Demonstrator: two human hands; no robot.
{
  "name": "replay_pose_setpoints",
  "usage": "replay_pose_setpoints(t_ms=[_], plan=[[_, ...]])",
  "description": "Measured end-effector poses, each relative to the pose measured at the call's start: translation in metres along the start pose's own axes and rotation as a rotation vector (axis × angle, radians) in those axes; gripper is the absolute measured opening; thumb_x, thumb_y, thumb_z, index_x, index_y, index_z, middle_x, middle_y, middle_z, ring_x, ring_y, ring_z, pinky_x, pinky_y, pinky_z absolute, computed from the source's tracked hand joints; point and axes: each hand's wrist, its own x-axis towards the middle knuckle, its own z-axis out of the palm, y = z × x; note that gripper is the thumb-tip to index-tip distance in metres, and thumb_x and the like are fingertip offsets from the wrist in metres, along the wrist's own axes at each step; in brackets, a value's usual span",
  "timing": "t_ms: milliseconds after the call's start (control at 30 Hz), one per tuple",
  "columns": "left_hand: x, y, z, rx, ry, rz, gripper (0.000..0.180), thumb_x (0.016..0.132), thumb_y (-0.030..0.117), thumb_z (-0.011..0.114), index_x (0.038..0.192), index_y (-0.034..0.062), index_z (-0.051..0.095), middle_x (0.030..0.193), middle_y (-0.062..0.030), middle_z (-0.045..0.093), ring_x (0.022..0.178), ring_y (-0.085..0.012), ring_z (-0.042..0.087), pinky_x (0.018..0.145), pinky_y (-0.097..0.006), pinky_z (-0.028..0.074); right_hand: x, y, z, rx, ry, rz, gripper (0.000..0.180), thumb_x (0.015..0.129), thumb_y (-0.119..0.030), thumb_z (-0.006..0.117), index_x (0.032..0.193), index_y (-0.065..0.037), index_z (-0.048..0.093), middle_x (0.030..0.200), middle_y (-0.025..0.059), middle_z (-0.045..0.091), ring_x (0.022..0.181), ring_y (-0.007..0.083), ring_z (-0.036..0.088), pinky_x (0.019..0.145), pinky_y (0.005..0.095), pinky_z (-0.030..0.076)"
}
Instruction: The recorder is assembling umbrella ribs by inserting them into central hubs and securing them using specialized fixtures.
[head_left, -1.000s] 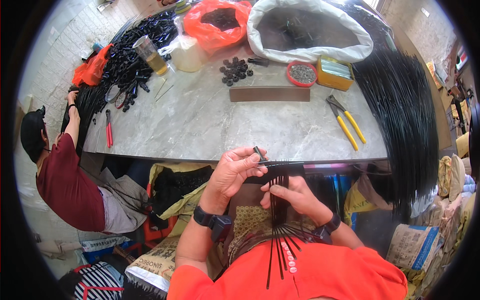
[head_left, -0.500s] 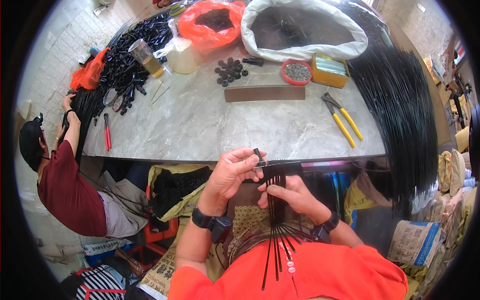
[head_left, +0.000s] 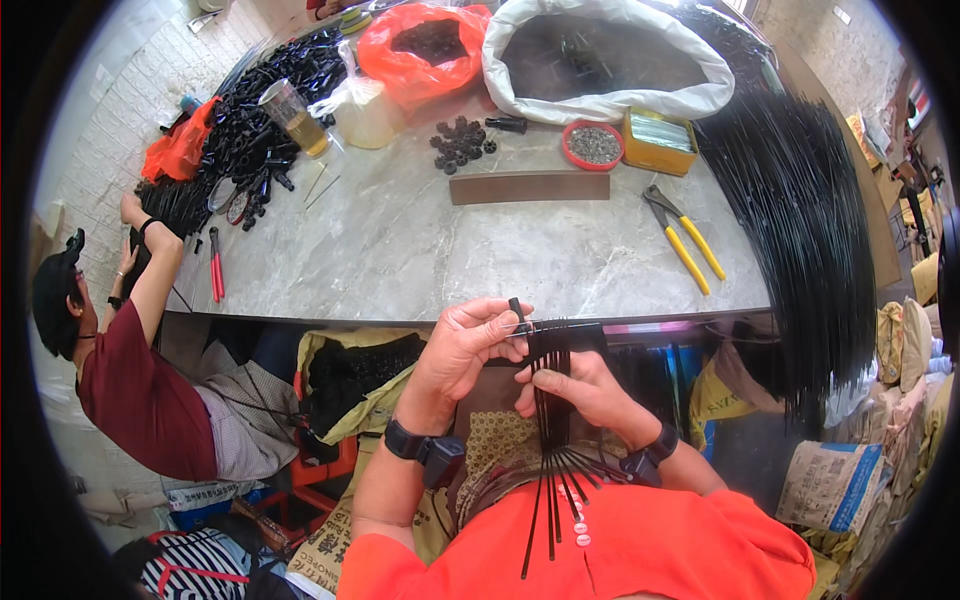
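Note:
My left hand (head_left: 462, 348) pinches a short black rod-like piece (head_left: 516, 308) upright between thumb and fingers, just off the table's near edge. A thin light wire (head_left: 548, 328) runs from these fingertips to the right, across the tops of several thin black rods that look like umbrella ribs (head_left: 553, 415). My right hand (head_left: 592, 390) is closed around that bundle, thumb pressed on its front. Below the grip the ribs hang down and fan out over my orange shirt. How the wire joins the rib ends is too small to make out.
On the grey table (head_left: 400, 250) lie yellow-handled cutters (head_left: 690, 245), red-handled pliers (head_left: 217, 265), a brown bar (head_left: 530, 188), small black caps (head_left: 462, 145) and a red dish (head_left: 593, 145). Long black rods (head_left: 800, 220) overhang the right edge. A co-worker (head_left: 140, 360) reaches in at left.
My hands stay almost in place, with slight shifts of the left fingertips and the wire. At left, the co-worker's arms and head have moved a little.

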Motion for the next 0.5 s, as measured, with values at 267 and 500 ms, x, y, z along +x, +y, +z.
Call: replay_pose_setpoints(t_ms=[267,500], plan=[[-0.015,0.003,0.008,0.152,-0.054,0.122,0.042,0.090,0.002,0.067,0.131,-0.0065,0.058,0.112,-0.0139,0.070,0.097,-0.0191,0.069,0.090,-0.031,0.055,0.001,-0.001,0.003,-0.025,0.051,0.001,0.027,0.103,-0.021,0.057,0.113,0.002,0.067,0.089,0.0101,0.073,0.083,0.0148,0.070,0.075,0.0285,0.057],[-0.020,-0.003,0.030,0.249,0.134,0.162,0.045,0.089,-0.004,0.068,0.132,-0.0062,0.058,0.111,-0.0122,0.070,0.098,-0.0162,0.068,0.088,-0.029,0.054,0.001,0.000,0.004,-0.024,0.065,-0.006,0.029,0.103,-0.022,0.058,0.114,0.002,0.067,0.089,0.0098,0.073,0.083,0.0141,0.070,0.075,0.0275,0.057]])
